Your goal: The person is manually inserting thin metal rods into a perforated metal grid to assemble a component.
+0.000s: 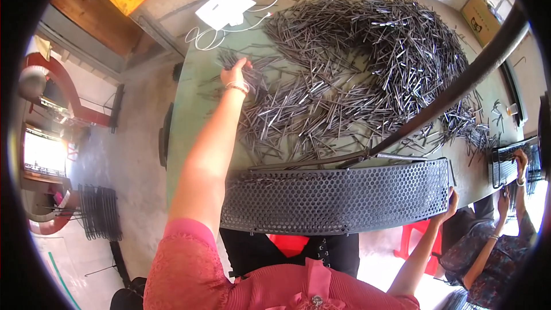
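A long black panel full of round holes lies across in front of me, over my lap, at the table's near edge. My right hand is closed round the panel's right end. Farther off, my left hand stretches out to the left part of the table, fingers curled on a bunch of thin dark rods; part of its grip is hidden. A big heap of the same short dark rods spreads to the right of that hand, with a looser layer nearer the panel.
A white box with a cable rests at the table's far left. A dark curved bar slants across the right side. At right, another person's hand is on a dark rack. A cardboard box stands behind the heap.
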Demonstrator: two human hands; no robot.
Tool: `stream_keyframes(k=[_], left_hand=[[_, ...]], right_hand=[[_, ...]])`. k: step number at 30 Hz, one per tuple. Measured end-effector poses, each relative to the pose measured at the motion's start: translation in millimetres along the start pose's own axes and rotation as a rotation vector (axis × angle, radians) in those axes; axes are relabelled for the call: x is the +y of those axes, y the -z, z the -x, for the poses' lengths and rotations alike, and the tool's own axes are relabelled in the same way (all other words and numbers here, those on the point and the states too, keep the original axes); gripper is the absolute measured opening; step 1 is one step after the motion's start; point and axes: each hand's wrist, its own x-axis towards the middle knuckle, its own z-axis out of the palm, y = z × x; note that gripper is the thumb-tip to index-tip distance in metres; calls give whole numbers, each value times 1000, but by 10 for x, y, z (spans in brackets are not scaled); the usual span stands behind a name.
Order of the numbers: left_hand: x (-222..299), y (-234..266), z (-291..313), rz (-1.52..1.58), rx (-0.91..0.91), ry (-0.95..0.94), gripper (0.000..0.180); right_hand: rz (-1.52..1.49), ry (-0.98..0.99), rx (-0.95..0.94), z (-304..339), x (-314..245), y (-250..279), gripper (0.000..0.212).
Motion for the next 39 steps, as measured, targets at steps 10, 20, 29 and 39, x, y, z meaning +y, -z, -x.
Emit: stream_keyframes(k=[10, 20, 29, 39], left_hand=[[-310, -219, -66, -269, -155, -99, 51], [-336, -345, 311, -226, -234, -109, 33], [-470, -269, 9, -427, 7, 0, 71], [-243, -630, 418, -108, -444, -227, 30]], right_hand=[[27, -6, 4, 12, -113, -34, 22], [-39, -30, 11, 10, 44, -39, 21], [-48, -41, 23, 9, 14, -50, 21], [-82, -50, 48, 20, 11, 9, 20]])
